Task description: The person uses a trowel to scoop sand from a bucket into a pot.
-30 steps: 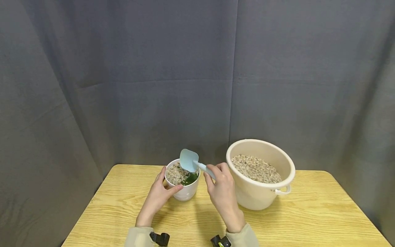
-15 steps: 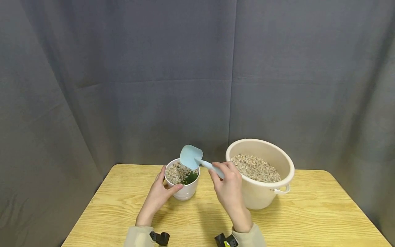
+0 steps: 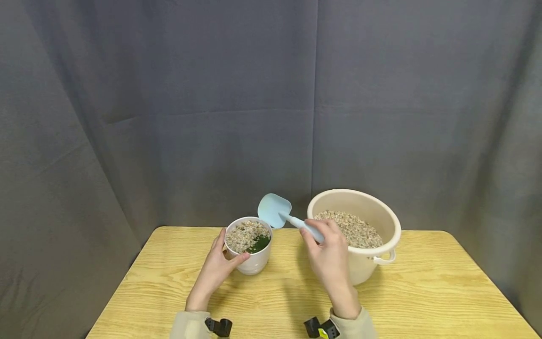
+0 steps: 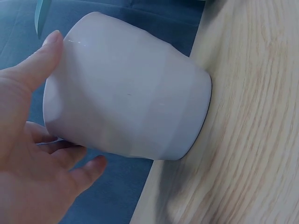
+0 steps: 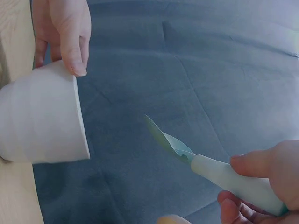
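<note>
Behind the right hand, low centre of the head view, part of the cream plastic bucket of gravel is hidden. Its curled fingers grip the pale blue plastic scoop, lifted between bucket and small white gravel-filled pot. Left hand cups the pot, fingers loosely bent around it.

Pot smooth matt plastic; scoop smooth plastic; table grained wood; backdrop matt cloth.
</note>
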`<act>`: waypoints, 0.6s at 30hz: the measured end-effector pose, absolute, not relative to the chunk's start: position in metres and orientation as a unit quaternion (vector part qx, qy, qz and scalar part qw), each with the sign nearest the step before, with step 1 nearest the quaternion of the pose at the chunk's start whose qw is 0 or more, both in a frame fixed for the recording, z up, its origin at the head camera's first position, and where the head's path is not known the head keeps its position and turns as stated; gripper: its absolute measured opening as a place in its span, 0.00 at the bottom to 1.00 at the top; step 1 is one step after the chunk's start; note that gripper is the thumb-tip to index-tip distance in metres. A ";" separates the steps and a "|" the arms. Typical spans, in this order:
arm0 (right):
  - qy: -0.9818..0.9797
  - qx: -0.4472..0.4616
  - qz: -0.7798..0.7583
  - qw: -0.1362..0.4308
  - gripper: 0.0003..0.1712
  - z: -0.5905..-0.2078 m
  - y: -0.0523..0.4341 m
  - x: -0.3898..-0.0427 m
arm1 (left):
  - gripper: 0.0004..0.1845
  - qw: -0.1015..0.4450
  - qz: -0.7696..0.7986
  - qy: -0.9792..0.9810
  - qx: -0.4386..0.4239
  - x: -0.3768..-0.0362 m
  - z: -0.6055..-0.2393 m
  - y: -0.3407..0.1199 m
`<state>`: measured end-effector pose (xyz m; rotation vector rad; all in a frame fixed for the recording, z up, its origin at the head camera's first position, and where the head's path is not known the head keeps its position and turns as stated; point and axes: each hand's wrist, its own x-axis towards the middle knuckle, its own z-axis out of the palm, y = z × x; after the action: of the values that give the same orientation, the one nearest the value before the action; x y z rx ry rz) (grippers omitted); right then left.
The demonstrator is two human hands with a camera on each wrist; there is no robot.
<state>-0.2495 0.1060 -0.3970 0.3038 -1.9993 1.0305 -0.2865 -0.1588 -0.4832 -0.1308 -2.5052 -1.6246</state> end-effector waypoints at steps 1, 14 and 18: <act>-0.797 0.120 0.414 0.423 0.11 -0.396 0.108 -0.249 | 0.61 0.076 -0.539 -0.838 -0.045 -0.286 -0.483 -0.159; -0.793 0.090 0.419 0.433 0.12 -0.384 0.143 -0.241 | 0.59 0.095 -0.490 -0.865 -0.050 -0.281 -0.471 -0.161; -0.795 0.081 0.417 0.433 0.12 -0.381 0.154 -0.240 | 0.58 0.122 -0.484 -0.865 -0.052 -0.276 -0.461 -0.161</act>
<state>-0.2395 0.1544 -0.3815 0.2022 -1.9815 1.0378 -0.2756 -0.1608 -0.4609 -0.1525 -2.5252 -1.4133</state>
